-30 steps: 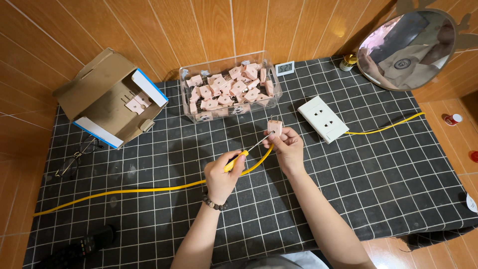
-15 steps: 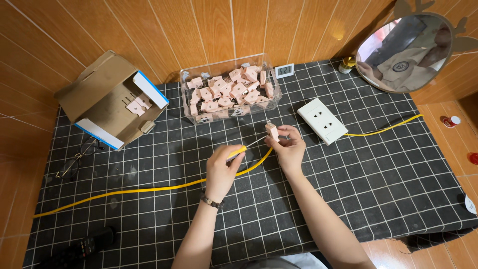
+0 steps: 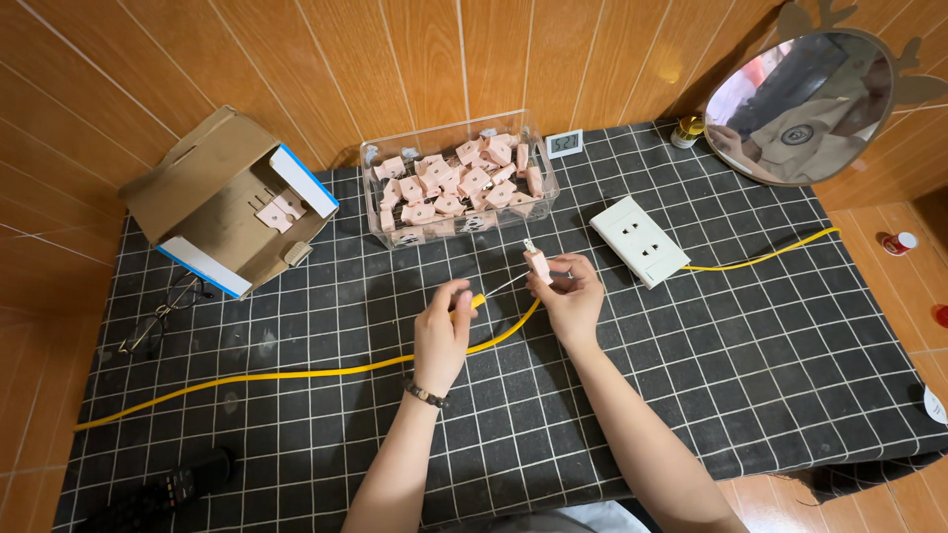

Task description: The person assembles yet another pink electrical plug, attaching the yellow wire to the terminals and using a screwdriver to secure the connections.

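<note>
My left hand (image 3: 442,331) pinches the stripped end of a long yellow cable (image 3: 296,375) that runs across the black checked cloth to the left edge. Thin bare wires stretch from that end towards my right hand (image 3: 570,296). The right hand holds a small pink plug piece (image 3: 538,264) with its metal prongs pointing up and away. Both hands hover just above the cloth, in front of a clear box (image 3: 456,185) with several pink plug pieces in it.
A white socket block (image 3: 639,240) with a yellow lead lies right of my hands. An open cardboard box (image 3: 222,202) sits at the back left, glasses (image 3: 158,321) beside it. A round mirror (image 3: 805,104), a small digital clock (image 3: 564,144) and a dark remote (image 3: 163,491) are also there.
The right hand has turned the pink plug piece and lowered it slightly. The left hand has kept its pinch on the cable end, shifting a little.
</note>
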